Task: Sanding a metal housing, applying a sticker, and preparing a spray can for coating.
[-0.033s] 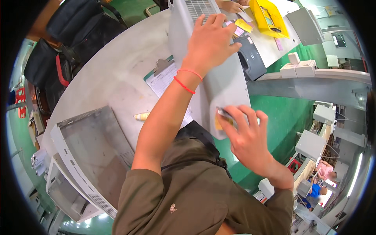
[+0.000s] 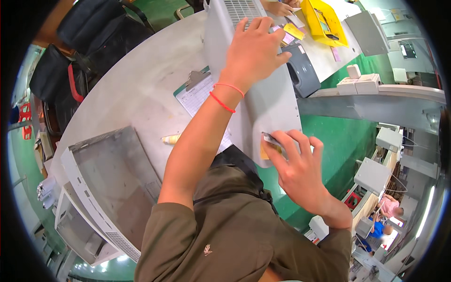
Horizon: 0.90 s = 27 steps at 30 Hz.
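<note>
A light grey sheet-metal casing (image 2: 278, 104) with a slotted vent at its far end stands on the table in front of me. My left hand (image 2: 256, 49) lies on its top near the vent, fingers spread, holding nothing. At the casing's near rounded corner, my right hand (image 2: 300, 167) pinches a small flat thing (image 2: 271, 150) with an orange-yellow face and a greyish edge. The fingers cover part of it, so its kind is unclear. Beneath my left forearm, a clipboard (image 2: 193, 96) with a printed form is partly hidden.
Another grey metal housing (image 2: 112, 171) sits at the left, beside a yellowish roll (image 2: 171, 139). Beyond the casing are a dark grey case (image 2: 303, 70), a yellow bin (image 2: 323, 23) and another person's hand (image 2: 279, 8). Black chairs (image 2: 101, 35) stand at the far left.
My right hand and the small flat thing have shifted slightly toward me and to the right. My left hand stays on the casing.
</note>
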### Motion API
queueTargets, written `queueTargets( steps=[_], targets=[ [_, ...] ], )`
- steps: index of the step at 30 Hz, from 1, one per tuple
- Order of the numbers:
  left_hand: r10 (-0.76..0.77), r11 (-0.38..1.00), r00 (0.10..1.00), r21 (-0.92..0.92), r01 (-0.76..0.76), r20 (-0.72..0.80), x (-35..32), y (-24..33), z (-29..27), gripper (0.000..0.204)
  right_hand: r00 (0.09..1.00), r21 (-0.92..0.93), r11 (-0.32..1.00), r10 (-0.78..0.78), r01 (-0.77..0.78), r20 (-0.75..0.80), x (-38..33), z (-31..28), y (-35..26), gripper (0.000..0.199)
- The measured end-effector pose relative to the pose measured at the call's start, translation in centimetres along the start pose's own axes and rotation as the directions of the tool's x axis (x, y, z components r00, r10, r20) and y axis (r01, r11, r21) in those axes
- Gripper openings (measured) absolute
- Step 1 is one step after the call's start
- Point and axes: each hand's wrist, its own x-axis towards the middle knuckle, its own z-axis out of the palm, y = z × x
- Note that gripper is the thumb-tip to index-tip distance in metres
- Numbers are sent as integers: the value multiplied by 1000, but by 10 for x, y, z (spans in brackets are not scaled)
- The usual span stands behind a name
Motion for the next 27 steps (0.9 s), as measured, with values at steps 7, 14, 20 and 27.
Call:
queueTargets(
  steps=[7, 14, 20, 27],
  targets=[
    [15, 1000, 1000, 5, -15, 13, -1, -1, -4, 40, 999, 34, 999, -11, 13, -52, 1, 5, 1, 34],
    [19, 1000, 999, 6, -19, 31, 7, 2, -6, 39, 989, 100, 992, 84, -73, -119, 14, 7, 8, 53],
    [20, 989, 994, -148, -4, 107, 2, 1, -27, 48, 822, 331, 884, 442, -331, -358, -14, -18, 45, 47],
    [324, 944, 871, -192, -270, 369, -119, 107, -57, 68, 550, 737, 573, 768, -360, -328, -62, -13, 55, 37]
  ],
)
